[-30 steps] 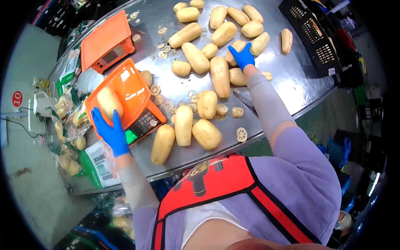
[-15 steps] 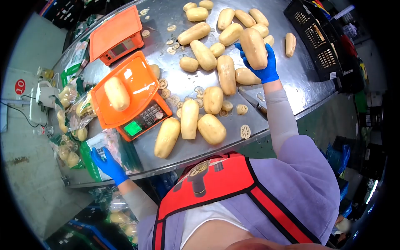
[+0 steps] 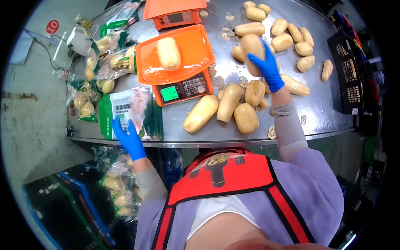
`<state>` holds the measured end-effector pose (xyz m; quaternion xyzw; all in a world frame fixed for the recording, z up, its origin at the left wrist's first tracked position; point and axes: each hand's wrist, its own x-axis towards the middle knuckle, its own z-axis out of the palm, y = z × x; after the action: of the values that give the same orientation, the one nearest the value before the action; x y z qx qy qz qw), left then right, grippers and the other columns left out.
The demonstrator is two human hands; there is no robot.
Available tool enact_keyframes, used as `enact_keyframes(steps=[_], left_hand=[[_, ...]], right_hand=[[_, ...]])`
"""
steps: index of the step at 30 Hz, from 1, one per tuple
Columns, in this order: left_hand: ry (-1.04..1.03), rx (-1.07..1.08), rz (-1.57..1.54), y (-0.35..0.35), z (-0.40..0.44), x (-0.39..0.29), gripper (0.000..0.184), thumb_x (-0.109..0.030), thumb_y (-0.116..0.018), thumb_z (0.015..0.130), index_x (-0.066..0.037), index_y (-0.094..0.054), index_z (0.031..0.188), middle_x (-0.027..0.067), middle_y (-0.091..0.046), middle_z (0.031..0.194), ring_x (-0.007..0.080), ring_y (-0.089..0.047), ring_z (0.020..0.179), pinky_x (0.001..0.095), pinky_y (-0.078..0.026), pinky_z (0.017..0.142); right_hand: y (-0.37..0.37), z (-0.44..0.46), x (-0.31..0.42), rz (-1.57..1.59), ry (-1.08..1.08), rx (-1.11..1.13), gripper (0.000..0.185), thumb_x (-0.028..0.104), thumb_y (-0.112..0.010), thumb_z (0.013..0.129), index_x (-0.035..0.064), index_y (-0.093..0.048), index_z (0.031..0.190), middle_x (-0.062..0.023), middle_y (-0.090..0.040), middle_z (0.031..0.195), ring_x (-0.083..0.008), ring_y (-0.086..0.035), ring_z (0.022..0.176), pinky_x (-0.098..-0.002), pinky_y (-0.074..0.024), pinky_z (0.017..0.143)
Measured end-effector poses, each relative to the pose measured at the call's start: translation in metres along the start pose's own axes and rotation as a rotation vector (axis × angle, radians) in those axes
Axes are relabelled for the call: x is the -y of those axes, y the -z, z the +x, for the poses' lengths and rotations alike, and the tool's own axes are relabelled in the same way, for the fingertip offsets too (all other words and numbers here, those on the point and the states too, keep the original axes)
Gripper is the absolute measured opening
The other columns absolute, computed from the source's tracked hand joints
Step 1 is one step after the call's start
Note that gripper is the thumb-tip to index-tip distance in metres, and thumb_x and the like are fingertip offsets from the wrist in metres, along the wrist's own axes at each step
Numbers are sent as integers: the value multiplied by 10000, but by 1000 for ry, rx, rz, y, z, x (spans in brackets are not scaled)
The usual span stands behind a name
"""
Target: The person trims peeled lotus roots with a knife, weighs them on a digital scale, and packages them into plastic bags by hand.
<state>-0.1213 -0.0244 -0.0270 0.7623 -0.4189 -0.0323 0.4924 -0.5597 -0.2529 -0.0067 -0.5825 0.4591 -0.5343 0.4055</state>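
Note:
My right hand [image 3: 270, 70], in a blue glove, grips a thick peeled lotus root section [image 3: 252, 52] above the metal table. My left hand [image 3: 129, 138], also gloved, has its fingers apart over the lower edge of a stack of printed plastic bags [image 3: 121, 107]; whether it touches them I cannot tell. Between the hands stands an orange scale [image 3: 146, 68] with a lit green display. One lotus root section [image 3: 168, 53] lies on its tray. Close to the table's front edge lie several others, among them a long lotus root [image 3: 201, 113].
A second orange scale [image 3: 177, 7] stands at the back. More lotus root sections [image 3: 282, 42] and cut slices [image 3: 272, 132] are spread across the table [image 3: 314, 112]. Filled bags [image 3: 123, 60] lie at the left. A black crate [image 3: 348, 71] stands at the right edge.
The view has turned, so the table appears shifted right. My right hand has moved toward the scale with the lotus root in its grip. My left hand stays open by the bags.

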Motion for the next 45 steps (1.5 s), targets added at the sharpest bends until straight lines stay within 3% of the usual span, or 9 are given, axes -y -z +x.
enact_keyframes(steps=[5,9,13,17,20,27,36,42,45], left_hand=[[150,34,-52,12,-16,-12,504,-147,-627,858,-7,-453,1311,154,-359,1416,256,-361,1292,389,-303,1029],[169,-6,-81,33,-18,-21,473,-127,-599,870,-43,-462,1315,129,-380,1411,232,-384,1271,354,-323,1003],[-123,-195,-233,71,0,-76,310,-14,-468,916,23,-533,1217,141,-456,1346,229,-394,1270,366,-284,1055],[-307,-248,-213,91,18,-104,278,-34,-445,929,33,-565,1170,142,-475,1331,230,-400,1267,362,-280,1060],[-264,-39,-298,56,29,-110,332,46,-461,882,35,-519,1210,178,-430,1364,254,-393,1278,368,-296,1061],[-121,117,-505,3,22,-127,330,69,-468,876,45,-520,1201,157,-440,1358,231,-414,1263,343,-324,1041],[6,268,-533,-95,35,-102,352,-16,-603,851,-22,-546,1198,107,-481,1314,139,-519,1037,269,-429,899],[60,263,-647,-120,55,-102,427,-47,-640,834,-23,-507,1239,111,-430,1357,168,-529,1028,276,-433,884],[-19,327,-508,-145,58,-118,572,-147,-704,794,-42,-455,1298,171,-347,1414,260,-498,1139,344,-411,950]], right_hand=[[-118,11,22,-21,-57,241,926,329,-788,682,-3,-300,1395,-166,-461,1322,-235,-477,1193,-329,-389,993],[-178,37,-3,-264,92,173,1009,424,-763,655,16,-243,1417,-225,-441,1336,-327,-460,1219,-390,-378,1003],[-188,39,13,-520,11,177,958,436,-723,712,9,-228,1413,-231,-436,1336,-356,-444,1226,-401,-362,1014],[-183,40,-7,-564,127,84,926,469,-697,726,13,-265,1406,-238,-435,1334,-357,-432,1235,-408,-351,1022],[-171,29,-12,-447,249,58,816,410,-698,757,19,-342,1379,-218,-454,1322,-323,-436,1237,-398,-357,1014],[-85,-54,-3,-165,87,-65,488,175,-662,828,61,-505,1276,-123,-519,1268,-213,-495,1151,-327,-390,953],[-3,-116,-29,-99,-179,-172,371,151,-628,843,56,-581,1199,-77,-604,1128,-163,-550,1014,-292,-425,874],[-2,-131,-26,-134,-188,-147,348,137,-609,848,45,-594,1184,-79,-613,1103,-148,-555,979,-276,-427,849],[-2,-135,-31,-118,-145,-128,339,125,-605,846,37,-598,1173,-89,-619,1091,-166,-564,981,-289,-429,865]])
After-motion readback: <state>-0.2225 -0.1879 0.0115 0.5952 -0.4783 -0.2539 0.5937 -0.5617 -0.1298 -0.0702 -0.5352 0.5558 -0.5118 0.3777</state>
